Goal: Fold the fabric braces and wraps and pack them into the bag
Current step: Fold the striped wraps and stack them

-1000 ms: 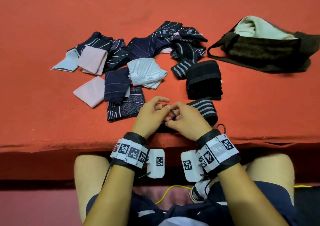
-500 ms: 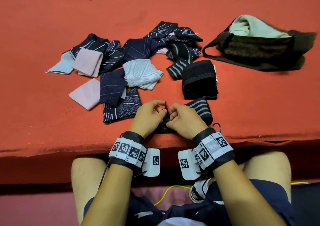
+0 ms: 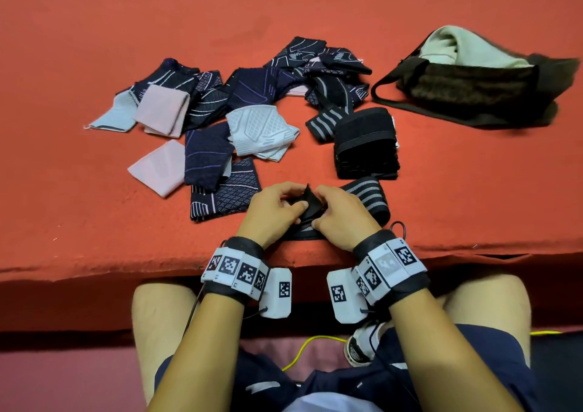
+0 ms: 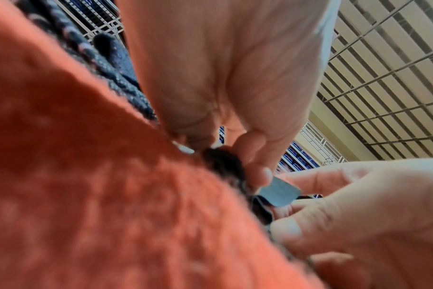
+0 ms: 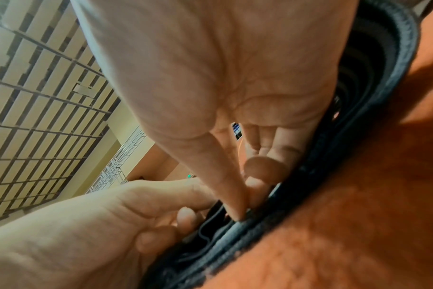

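Note:
A black wrap with grey stripes lies at the near edge of the orange table. My left hand and right hand meet over its left end, and both pinch a dark flap of it that sticks up between them. In the left wrist view my fingers pinch the black fabric beside a grey tab. In the right wrist view my thumb presses on the layered black strap. The dark bag lies open at the far right.
A folded black wrap sits just beyond my hands, with another striped one beside it. A loose heap of navy, pink and pale grey braces spreads across the middle left. A pale green cloth shows in the bag's mouth.
My hands have stayed together over the wrap's end; the fingers have shifted and a dark flap now stands up between them. The head view has moved slightly.

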`<state>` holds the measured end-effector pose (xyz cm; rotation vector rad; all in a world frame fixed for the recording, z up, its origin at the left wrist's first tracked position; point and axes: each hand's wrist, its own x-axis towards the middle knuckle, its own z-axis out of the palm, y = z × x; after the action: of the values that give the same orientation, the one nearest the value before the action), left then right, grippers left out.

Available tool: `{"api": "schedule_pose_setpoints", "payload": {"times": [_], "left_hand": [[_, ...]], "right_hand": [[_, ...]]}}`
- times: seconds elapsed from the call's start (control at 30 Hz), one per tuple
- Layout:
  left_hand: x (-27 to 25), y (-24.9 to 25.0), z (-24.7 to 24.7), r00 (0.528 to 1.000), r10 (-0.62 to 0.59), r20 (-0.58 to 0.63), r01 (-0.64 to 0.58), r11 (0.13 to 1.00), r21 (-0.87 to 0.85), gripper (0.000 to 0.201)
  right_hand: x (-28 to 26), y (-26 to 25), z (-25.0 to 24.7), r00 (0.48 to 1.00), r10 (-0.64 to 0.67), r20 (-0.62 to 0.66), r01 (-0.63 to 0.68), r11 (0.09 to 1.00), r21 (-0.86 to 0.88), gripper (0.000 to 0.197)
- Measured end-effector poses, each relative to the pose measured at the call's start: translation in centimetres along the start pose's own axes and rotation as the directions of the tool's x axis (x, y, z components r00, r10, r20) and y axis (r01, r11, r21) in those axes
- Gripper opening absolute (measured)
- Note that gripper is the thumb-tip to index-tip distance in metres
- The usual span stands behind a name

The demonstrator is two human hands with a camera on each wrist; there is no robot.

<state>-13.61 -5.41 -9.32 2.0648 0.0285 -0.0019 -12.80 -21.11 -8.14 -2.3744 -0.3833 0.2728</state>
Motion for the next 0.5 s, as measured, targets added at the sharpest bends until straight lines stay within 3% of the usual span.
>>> {"api": "schedule_pose_setpoints", "payload": {"times": [0.07,0.27,0.5], "left_hand": [[-0.1,0.0,0.1,1.000,0.013,0.007,-0.013,1.000,0.016,0.029],[0.0,0.3,-0.2,0.998,0.051,0.047,-0.058,0.985,0.162,0.030],[0.0,0.2,-0.8,0.988,0.091,0.125,-0.122,0.957,0.265,0.028]], "right_hand": [[0.0,0.3,-0.3,1.000,0.006,-0.013,-0.006,1.000,-0.004,0.024],[0.5,1.0,-1.0,0.988,0.127,-0.090,-0.102,0.964,0.244,0.008],[0.6,1.6,-0.4,0.977,0.163,-0.141,-0.139,0.976,0.168,0.011]]}}
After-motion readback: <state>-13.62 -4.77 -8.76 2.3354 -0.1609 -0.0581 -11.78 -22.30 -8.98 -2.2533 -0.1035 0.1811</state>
